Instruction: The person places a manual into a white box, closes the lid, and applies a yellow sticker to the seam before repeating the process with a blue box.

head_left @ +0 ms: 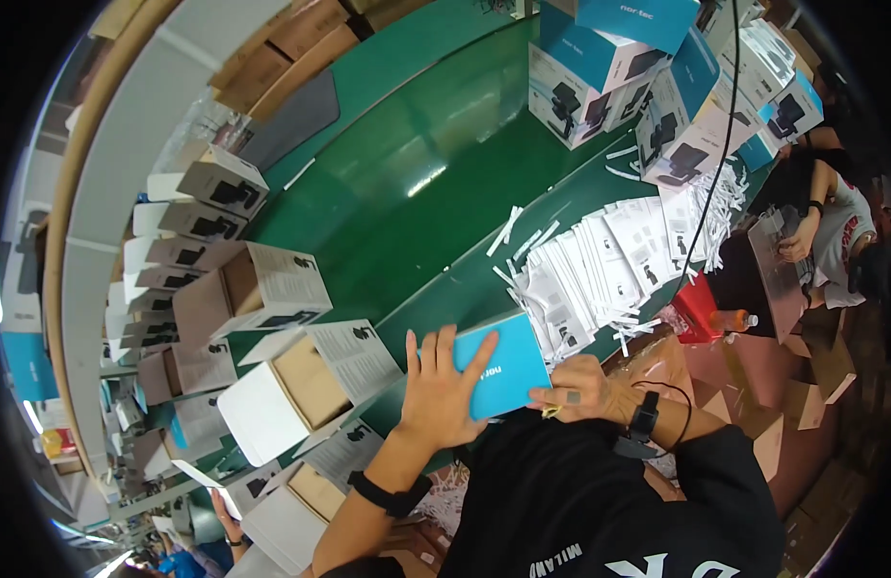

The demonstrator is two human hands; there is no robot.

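Observation:
A small blue-topped cardboard box [503,371] is held in front of my body at the near edge of the green table. My left hand [434,390] grips its left side, the thumb lying across the blue top and the fingers stretched along the edge. At the lower right corner, my right hand [576,390] has its fingers curled, with a fingertip pressed on the box. A small yellowish bit shows under these fingers; its kind is unclear. Just beyond the box lies a fanned row of white printed leaflets [590,275].
Open white boxes [282,400] with brown inserts line the left. Blue and white product boxes [585,82] are stacked at the back right. A black cable [720,164] hangs above paper strips [720,207]. Another person's arm [810,217] is at the right, beside a red bin [696,308].

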